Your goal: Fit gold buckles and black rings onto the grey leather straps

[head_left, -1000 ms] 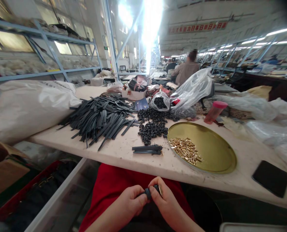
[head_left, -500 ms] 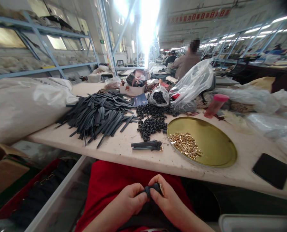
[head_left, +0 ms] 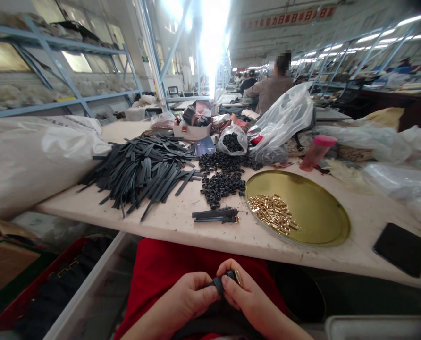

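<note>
While low in the frame, over a red lap: both hands pinched together on one small dark strap piece.

Left hand [head_left: 191,302] closed, thumb and fingers gripping the black strap [head_left: 215,285] at bottom centre; right hand [head_left: 244,297] closed too, pinching the same strap, with a gold clip [head_left: 238,277] at its fingertips. Above, on the pale surface [head_left: 182,222]: heap of black strips [head_left: 143,170] at centre left, loose black rings [head_left: 223,182] mid-frame, a few finished strap pieces [head_left: 215,215] just below the rings, near the edge. Round gold tray [head_left: 313,212] at centre right, gold clips [head_left: 272,215] piled in its left part. Black phone [head_left: 401,248] at lower right, pink-capped bottle [head_left: 316,152] beyond the tray, big white sack [head_left: 29,156] at left.
</note>
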`<state>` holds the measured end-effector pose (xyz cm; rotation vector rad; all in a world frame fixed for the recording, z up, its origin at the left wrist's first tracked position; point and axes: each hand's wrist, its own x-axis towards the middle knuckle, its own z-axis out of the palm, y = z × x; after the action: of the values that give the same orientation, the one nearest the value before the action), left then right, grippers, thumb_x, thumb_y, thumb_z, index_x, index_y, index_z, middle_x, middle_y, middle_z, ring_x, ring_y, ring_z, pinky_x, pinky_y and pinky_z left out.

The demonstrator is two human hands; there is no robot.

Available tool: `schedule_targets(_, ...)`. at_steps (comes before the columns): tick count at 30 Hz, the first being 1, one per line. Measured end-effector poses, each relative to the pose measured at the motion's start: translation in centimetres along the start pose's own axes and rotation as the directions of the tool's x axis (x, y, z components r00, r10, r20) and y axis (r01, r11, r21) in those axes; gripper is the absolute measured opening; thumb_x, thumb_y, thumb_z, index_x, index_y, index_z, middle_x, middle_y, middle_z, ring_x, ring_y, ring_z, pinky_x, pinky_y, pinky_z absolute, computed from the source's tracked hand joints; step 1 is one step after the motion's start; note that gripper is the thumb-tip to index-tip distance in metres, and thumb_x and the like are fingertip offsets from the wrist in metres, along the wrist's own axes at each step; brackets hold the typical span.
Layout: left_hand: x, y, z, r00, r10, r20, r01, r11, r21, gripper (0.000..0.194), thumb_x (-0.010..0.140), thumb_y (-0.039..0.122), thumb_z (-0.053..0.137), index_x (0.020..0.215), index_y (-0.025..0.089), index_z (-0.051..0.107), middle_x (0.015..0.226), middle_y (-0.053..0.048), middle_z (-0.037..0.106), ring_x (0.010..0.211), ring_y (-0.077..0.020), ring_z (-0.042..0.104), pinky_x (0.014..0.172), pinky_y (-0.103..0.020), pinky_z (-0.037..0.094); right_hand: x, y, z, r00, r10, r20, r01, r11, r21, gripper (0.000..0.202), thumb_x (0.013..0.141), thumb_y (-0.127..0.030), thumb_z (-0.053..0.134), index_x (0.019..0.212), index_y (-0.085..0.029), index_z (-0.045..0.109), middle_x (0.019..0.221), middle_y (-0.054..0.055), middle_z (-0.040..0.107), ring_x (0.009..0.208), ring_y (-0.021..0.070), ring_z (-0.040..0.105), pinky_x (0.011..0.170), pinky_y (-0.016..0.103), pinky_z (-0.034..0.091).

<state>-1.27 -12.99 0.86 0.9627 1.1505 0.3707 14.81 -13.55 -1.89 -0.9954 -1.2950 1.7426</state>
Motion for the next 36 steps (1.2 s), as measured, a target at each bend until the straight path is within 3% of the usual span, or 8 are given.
schedule_targets(3,1.0,-0.4,-0.4,0.997,0.042,-0.065,-0.034,0.992,0.125,0.035,0.069,0.049,0.056,0.068,0.014,0.049,0.048,0.009,0.038,0.043,-0.0049,0.028,0.040,-0.019,0.018,0.5,0.3,-0.1,0.998,-0.035,-0.047,0.027,0.987,-0.159,0.030,0.081,-0.048,0.046,0.086,-0.019,0.049,0.069,-0.003,0.044,0.061,0.0108,0.039,0.054,0.022,0.033)
schedule_targets(8,1.4,0.1,-1.6,0.995,0.064,-0.074,-0.034,0.936,0.351,0.024,0.078,0.036,0.044,0.075,0.014,0.055,0.058,0.004,0.052,0.049,-0.0088,0.045,0.044,-0.018,0.030,1.8,1.0,-0.6,0.998,0.061,-0.010,-0.062,0.978,-0.197,0.035,0.086,-0.048,0.033,0.099,-0.020,0.050,0.068,-0.002,0.048,0.058,0.0120,0.044,0.053,0.023,0.036)
schedule_targets(13,2.3,1.4,-2.4,0.999,-0.006,0.045,-0.005,0.970,0.245,0.020,0.078,0.029,0.043,0.071,0.015,0.054,0.062,0.002,0.058,0.050,-0.0086,0.051,0.048,-0.018,0.036,3.2,0.8,-1.8,0.999,0.033,0.040,-0.015,0.920,-0.392,0.035,0.089,-0.040,0.031,0.114,-0.021,0.046,0.084,0.004,0.060,0.074,0.0170,0.055,0.067,0.028,0.042)
schedule_targets(18,4.4,2.0,-2.5,0.999,-0.019,0.047,0.005,0.961,0.275,0.021,0.078,0.028,0.041,0.068,0.015,0.054,0.059,0.003,0.057,0.047,-0.0085,0.050,0.047,-0.018,0.037,4.3,0.3,-2.6,0.991,0.066,0.118,-0.011,0.910,-0.414,0.035,0.090,-0.036,0.031,0.118,-0.019,0.044,0.083,0.005,0.064,0.077,0.0181,0.059,0.069,0.028,0.044)
schedule_targets(25,6.4,4.8,-3.0,0.996,-0.072,0.046,0.044,0.893,0.448,0.020,0.077,0.029,0.043,0.072,0.015,0.055,0.063,0.000,0.059,0.048,-0.0105,0.051,0.043,-0.018,0.034,5.8,1.9,-4.2,0.971,-0.181,-0.155,0.071,0.841,-0.536,0.033,0.087,-0.038,0.035,0.112,-0.022,0.050,0.091,0.007,0.064,0.082,0.0212,0.060,0.073,0.032,0.046)
schedule_targets(28,7.9,6.8,-3.0,0.998,0.038,0.042,-0.055,0.817,0.574,0.020,0.079,0.026,0.041,0.070,0.017,0.057,0.061,0.000,0.059,0.052,-0.0125,0.053,0.047,-0.020,0.035,6.9,2.0,-4.9,0.914,-0.281,-0.292,0.090,0.843,-0.530,0.030,0.089,-0.038,0.032,0.105,-0.024,0.053,0.092,0.007,0.065,0.084,0.0210,0.060,0.073,0.031,0.046)
schedule_targets(31,10.3,8.7,-3.4,0.967,0.255,0.015,-0.181,0.643,0.744,0.021,0.081,0.028,0.044,0.069,0.020,0.060,0.066,-0.001,0.063,0.062,-0.0163,0.056,0.056,-0.023,0.037,8.9,1.1,-6.3,0.880,-0.332,-0.340,0.071,0.799,-0.597,0.027,0.089,-0.035,0.031,0.102,-0.023,0.052,0.090,0.006,0.065,0.082,0.0202,0.061,0.070,0.030,0.048)
schedule_targets(36,14.7,8.9,-5.1,0.826,0.561,-0.055,-0.161,0.328,0.931,0.016,0.078,0.029,0.056,0.090,0.022,0.062,0.092,-0.005,0.062,0.087,-0.0214,0.054,0.077,-0.031,0.040,13.7,0.1,-9.5,0.824,-0.509,-0.250,0.002,0.444,-0.896,0.025,0.085,-0.031,0.042,0.097,-0.019,0.059,0.098,0.012,0.065,0.090,0.0280,0.059,0.078,0.044,0.046)
